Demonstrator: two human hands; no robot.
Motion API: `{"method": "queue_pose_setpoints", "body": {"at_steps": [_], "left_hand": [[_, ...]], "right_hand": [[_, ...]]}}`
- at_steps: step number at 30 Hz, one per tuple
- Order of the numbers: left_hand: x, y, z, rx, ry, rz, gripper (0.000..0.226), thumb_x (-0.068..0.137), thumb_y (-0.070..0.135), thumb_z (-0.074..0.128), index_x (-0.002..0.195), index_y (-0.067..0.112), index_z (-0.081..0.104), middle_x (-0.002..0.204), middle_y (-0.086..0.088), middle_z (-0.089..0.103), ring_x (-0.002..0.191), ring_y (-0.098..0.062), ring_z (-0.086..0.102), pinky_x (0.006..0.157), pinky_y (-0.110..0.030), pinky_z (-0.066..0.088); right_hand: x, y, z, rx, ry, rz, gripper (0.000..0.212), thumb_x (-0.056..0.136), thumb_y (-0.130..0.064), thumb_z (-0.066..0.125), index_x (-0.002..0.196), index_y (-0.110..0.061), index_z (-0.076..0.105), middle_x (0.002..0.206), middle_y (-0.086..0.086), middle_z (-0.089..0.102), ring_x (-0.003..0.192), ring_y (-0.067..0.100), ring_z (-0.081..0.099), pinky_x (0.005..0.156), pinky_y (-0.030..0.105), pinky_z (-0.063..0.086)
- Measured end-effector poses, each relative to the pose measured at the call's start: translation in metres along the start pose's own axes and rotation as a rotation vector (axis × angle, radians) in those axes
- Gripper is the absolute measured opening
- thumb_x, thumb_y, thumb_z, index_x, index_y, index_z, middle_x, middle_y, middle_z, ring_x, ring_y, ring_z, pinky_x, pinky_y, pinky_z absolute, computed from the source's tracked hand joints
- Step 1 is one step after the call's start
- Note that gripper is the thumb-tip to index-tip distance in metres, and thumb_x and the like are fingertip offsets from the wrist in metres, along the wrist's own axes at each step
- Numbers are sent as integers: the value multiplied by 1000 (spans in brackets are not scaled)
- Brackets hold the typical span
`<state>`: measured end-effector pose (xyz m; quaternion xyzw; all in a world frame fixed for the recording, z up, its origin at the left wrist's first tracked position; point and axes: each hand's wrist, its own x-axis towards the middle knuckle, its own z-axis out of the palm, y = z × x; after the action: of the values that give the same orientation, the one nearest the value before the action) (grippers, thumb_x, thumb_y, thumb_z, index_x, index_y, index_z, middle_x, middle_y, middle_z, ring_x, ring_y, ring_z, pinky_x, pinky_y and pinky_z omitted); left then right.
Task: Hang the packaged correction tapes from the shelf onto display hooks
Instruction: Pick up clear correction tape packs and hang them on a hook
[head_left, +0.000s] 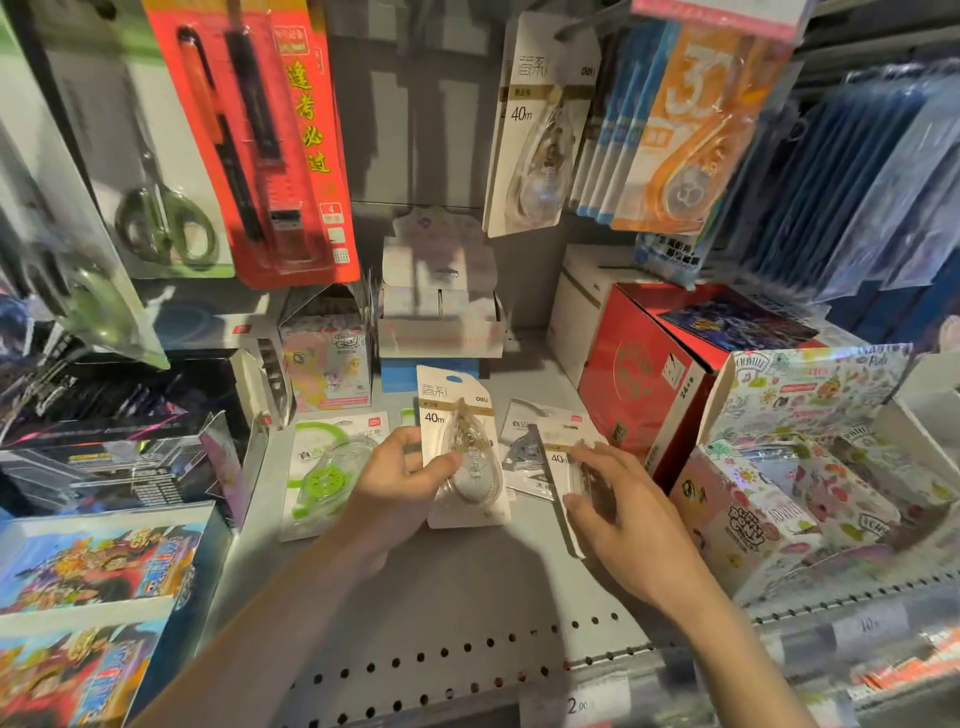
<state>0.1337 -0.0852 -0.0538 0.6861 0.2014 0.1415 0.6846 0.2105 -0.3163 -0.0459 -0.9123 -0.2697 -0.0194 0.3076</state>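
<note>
My left hand (400, 480) grips a white 40m correction tape pack (460, 447) and holds it upright above the grey shelf (467, 587). To its right, my right hand (613, 512) closes on a second 40m pack (563, 457), tilted on edge. A green correction tape pack (324, 470) lies flat on the shelf at the left. Another pack (524, 441) lies behind, between my hands. Overhead, one matching 40m pack (540, 130) hangs from a display hook (582, 23), beside an orange tape pack (696, 135).
A red box (644, 389) and patterned cartons (810, 457) crowd the right side. Card boxes (98, 566) fill the left. A white open box (441, 312) stands at the back. Scissors (161, 208) and a red pen pack (270, 140) hang upper left.
</note>
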Motion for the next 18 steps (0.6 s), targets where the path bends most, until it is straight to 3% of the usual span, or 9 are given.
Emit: {"method": "queue_pose_setpoints", "body": {"at_steps": [5,9,13,16,18], "left_hand": [[0,5,0,-39,67,-35,17,95,16,69,109,21,61,104,-4,79,91,-17,76,74,-25,54],[-6,16,2,-100,81,-49,18,96,16,68,107,25,58,75,8,80,66,-5,75,59,-20,51],[-15,27,-4,-164,61,-45,18,96,11,68,108,19,58,48,13,67,35,2,58,35,-11,39],[-21,32,-11,-195,69,-37,25,93,6,72,112,12,58,51,12,70,39,2,61,38,-11,43],[-24,32,-16,-213,98,-31,28,90,0,73,112,10,59,63,8,77,49,-1,69,43,-12,48]], "right_hand": [[11,-20,-3,261,158,-2,50,91,-31,75,139,-25,60,133,-15,58,122,0,55,106,22,42],[18,-43,14,323,116,-119,51,89,-41,76,137,-29,63,136,-21,56,130,-9,49,110,9,35],[22,-56,31,345,57,-192,57,87,-52,73,138,-29,64,140,-21,55,132,-15,43,113,10,31],[24,-63,37,324,28,-238,66,85,-65,63,139,-28,64,140,-23,52,132,-18,41,109,2,26],[24,-66,37,325,10,-266,62,89,-60,61,141,-26,63,141,-26,49,131,-20,39,106,-2,23]]}}
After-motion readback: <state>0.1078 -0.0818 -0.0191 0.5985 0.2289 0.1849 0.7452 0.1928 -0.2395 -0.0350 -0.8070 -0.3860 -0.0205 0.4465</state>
